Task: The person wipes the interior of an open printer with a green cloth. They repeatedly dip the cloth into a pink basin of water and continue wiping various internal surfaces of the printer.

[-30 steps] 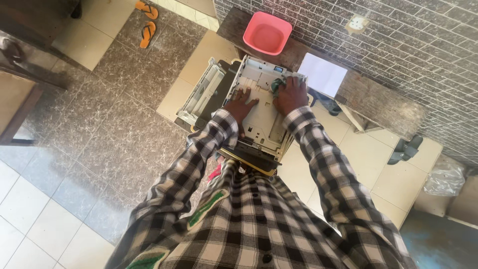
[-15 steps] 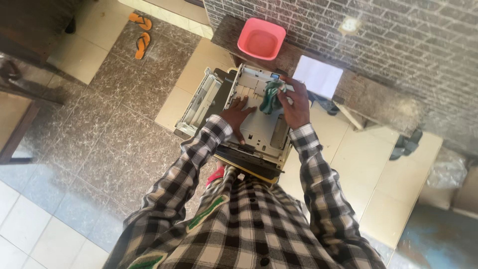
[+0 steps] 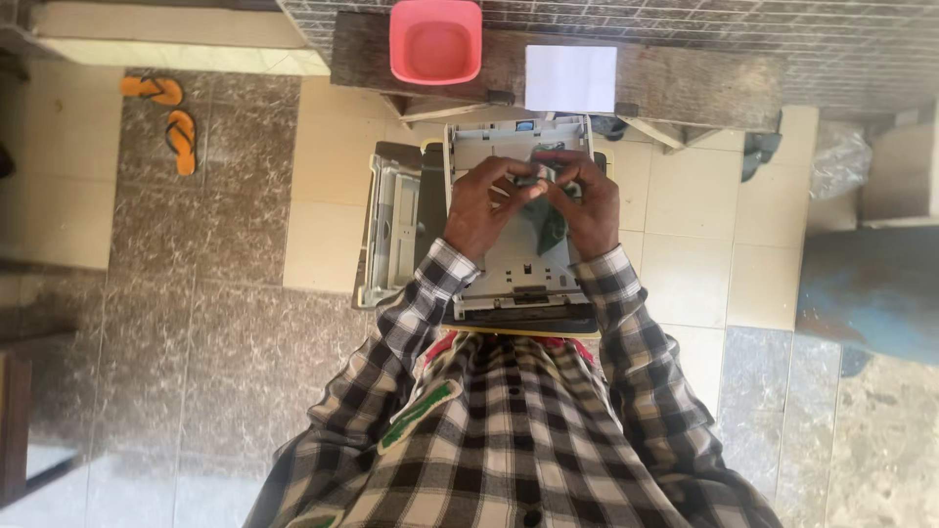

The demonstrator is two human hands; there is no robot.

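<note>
Two hands meet over one unit. Confirm layout, largest item first.

**Technician A:** Largest item: the wooden desk along the brick wall, beyond both grips. It carries a pink basin and a white sheet of paper. Both lie well apart from the grips, on the far side.

**Technician B:** Next item?

**Technician A:** The pale grey printer tray, resting on the person's lap, directly beneath both grips. Its long axis runs from the body toward the desk. A second grey printer part lies on the floor, just beside the tray, outboard of the left grip.

**Technician B:** State of each grip?

**Technician A:** The left hand and the right hand are raised above the tray, fingertips together at the centre line. Both are closed on a dark green cloth. The cloth is bunched between the fingertips; its loose end hangs below the right grip, toward the tray floor. Whether the tail touches the tray cannot be determined.

**Technician B:** Which hand is nearer the cloth?

**Technician A:** Both are in contact. The bulk of the cloth lies under the right grip, so the right hand carries more of it.

**Technician B:** Smallest items?

**Technician A:** A pair of orange sandals on the floor, well apart, far outboard of the left grip.
</note>
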